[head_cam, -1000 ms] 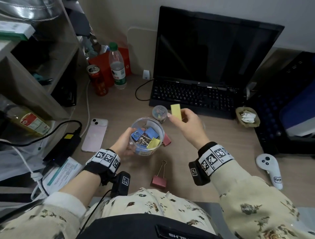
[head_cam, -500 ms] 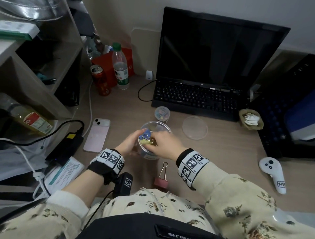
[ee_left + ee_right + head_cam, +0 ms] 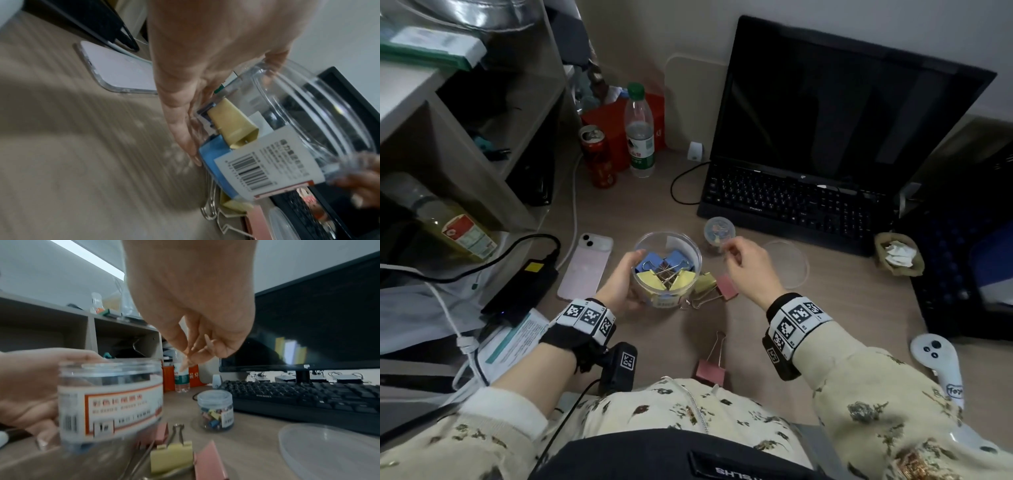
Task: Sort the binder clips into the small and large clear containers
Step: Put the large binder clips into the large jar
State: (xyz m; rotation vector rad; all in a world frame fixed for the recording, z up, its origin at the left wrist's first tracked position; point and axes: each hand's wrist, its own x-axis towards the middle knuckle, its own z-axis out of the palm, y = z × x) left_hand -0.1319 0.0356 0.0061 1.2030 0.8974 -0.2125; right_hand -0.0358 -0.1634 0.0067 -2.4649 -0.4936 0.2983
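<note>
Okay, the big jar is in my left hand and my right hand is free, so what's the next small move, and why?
Probably lower the right hand onto the yellow clip beside the large jar. The hand holds nothing, the left hand keeps a grip on the open jar, and yellow and pink clips lie loose on the desk.

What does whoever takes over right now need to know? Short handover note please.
Left hand: holds the large clear container by its side, upright on the desk.
Right hand: empty, fingers loosely curled, above the desk between the containers.
Done: blue and yellow large clips lie in the large container; the small clear container by the keyboard holds small clips.
Left: yellow clip and pink clip right of the large container, plus another pink clip near the desk's front edge. All three look large.
Clear lid lies off, right of the right hand.
</note>
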